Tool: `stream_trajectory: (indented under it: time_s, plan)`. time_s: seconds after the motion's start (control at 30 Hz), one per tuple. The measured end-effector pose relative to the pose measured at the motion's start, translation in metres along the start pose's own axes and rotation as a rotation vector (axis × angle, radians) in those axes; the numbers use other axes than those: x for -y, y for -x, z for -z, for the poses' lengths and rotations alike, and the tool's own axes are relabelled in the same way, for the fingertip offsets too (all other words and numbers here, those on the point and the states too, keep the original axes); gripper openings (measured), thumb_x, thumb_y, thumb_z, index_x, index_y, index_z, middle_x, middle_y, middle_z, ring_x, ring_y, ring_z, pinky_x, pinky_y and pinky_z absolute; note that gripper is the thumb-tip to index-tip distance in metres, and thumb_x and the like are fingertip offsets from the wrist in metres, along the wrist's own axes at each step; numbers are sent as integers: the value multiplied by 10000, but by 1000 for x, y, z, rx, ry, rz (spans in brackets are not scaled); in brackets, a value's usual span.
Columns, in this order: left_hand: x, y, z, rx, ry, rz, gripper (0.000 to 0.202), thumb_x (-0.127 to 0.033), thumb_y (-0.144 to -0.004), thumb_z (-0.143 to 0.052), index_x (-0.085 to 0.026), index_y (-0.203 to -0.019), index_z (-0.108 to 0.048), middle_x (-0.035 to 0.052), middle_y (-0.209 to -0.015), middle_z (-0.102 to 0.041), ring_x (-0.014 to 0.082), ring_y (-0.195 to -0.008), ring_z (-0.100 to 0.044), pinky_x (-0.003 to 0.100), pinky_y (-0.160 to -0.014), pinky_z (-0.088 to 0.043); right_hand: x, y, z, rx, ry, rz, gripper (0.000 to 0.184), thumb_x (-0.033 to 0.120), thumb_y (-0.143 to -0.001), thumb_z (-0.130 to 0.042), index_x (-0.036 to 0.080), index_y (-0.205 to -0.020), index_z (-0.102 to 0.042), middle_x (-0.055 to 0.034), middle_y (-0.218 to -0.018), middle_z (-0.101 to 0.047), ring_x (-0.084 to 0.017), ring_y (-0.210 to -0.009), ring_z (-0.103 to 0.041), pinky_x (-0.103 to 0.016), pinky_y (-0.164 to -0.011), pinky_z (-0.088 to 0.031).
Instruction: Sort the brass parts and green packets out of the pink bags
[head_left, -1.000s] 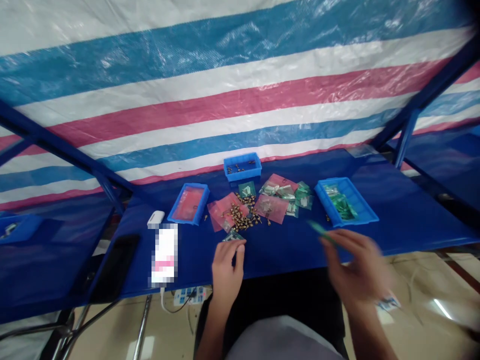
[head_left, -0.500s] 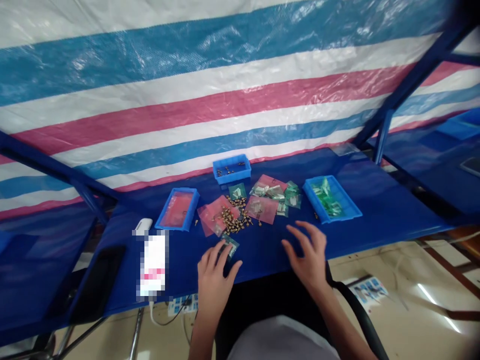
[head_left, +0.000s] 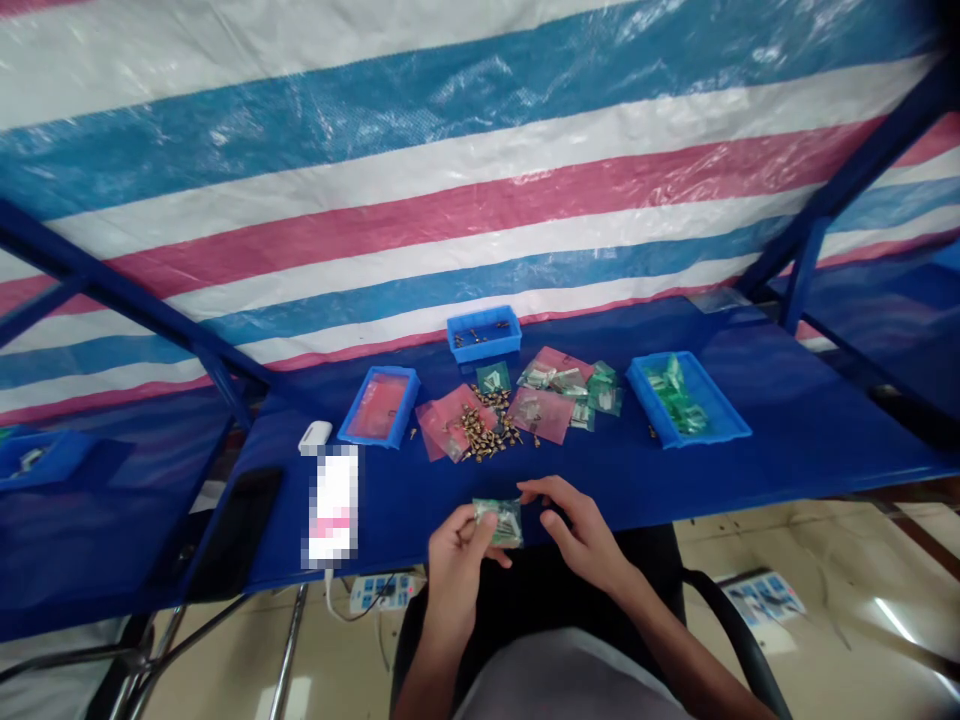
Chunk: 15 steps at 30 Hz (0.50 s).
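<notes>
My left hand (head_left: 459, 560) pinches a small clear green plastic bag (head_left: 504, 522) with silvery pieces inside, thumb on top, just over the table's front edge. Beside the bag's right end is my right hand (head_left: 581, 535), its index finger reaching toward the upper corner and the thumb held apart; whether it touches the bag I cannot tell. Beyond the hands lies a pile of small brass-coloured metal parts (head_left: 484, 435). Pink bags (head_left: 450, 420) lie partly under that pile, and another pink bag (head_left: 541, 414) is to its right.
On the blue table (head_left: 600, 475), a blue tray (head_left: 379, 405) holds pink bags, another tray (head_left: 484, 338) holds a few metal parts, and the right tray (head_left: 688, 400) holds green bags. At left are a phone with a blurred screen (head_left: 334, 505), a white device (head_left: 315, 436) and a dark flat object (head_left: 236, 535).
The left hand has picked the green bag up off the table and brought it toward the front edge. My right hand has moved left, close to the bag. The view has shifted slightly.
</notes>
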<state>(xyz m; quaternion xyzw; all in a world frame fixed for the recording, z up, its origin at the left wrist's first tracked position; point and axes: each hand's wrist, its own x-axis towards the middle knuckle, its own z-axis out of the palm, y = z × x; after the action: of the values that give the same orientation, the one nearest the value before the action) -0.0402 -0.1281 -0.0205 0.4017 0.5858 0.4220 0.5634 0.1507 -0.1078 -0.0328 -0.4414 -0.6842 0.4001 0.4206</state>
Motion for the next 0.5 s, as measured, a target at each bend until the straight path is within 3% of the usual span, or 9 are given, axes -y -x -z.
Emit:
stream_trajectory:
  time_s: [0.1, 0.2, 0.3, 0.37, 0.43, 0.5]
  plan:
    - [-12, -8, -13, 88, 164, 43, 353, -450, -873, -652, -134, -1030, -674, 85, -874, -738, 170, -665, -688, 264, -571, -564, 5, -2, -2, -12, -96, -113, 268, 382, -986, -510, 250, -1195, -613, -32, -969, -679, -179, -876, -628, -312, -812, -499]
    - [-17, -13, -15, 164, 161, -24, 263, -375, -867, -681, -169, -1030, -690, 82, -975, -736, 180, -800, -704, 300, -726, -584, 9, -4, -3, -36, -132, -173, 211, 360, -927, -624, 247, -1106, -634, -24, -979, -673, -166, -837, -622, -291, -771, -502]
    - [-16, -17, -12, 254, 73, -170, 105, -287, -825, -734, -183, -819, -732, 86, -1078, -712, 226, -1048, -671, 342, -938, -526, 10, -5, 0, -69, -153, -115, 147, 316, -923, -633, 263, -1053, -679, -51, -1158, -637, -194, -1037, -615, -317, -881, -504]
    - [-13, -18, -10, 279, -31, -278, 148, -249, -811, -743, -183, -681, -720, 87, -1152, -688, 244, -1151, -624, 346, -1011, -471, 8, -4, 4, -94, -136, -60, 117, 296, -931, -620, 272, -992, -717, -57, -1300, -580, -217, -1180, -564, -354, -984, -474]
    - [-11, -18, -11, 264, -86, -299, 184, -240, -813, -738, -179, -645, -692, 82, -1157, -690, 229, -1117, -637, 327, -984, -473, 7, -4, 8, -95, -114, -32, 117, 295, -928, -625, 276, -930, -741, -51, -1346, -567, -228, -1220, -545, -375, -1017, -462]
    - [-10, -16, -14, 220, -27, -205, 171, -279, -831, -724, -181, -719, -641, 65, -1010, -727, 187, -932, -689, 279, -810, -521, 6, -3, 9, -75, -111, -57, 113, 310, -906, -661, 285, -980, -742, -53, -1235, -641, -220, -1131, -598, -368, -969, -495]
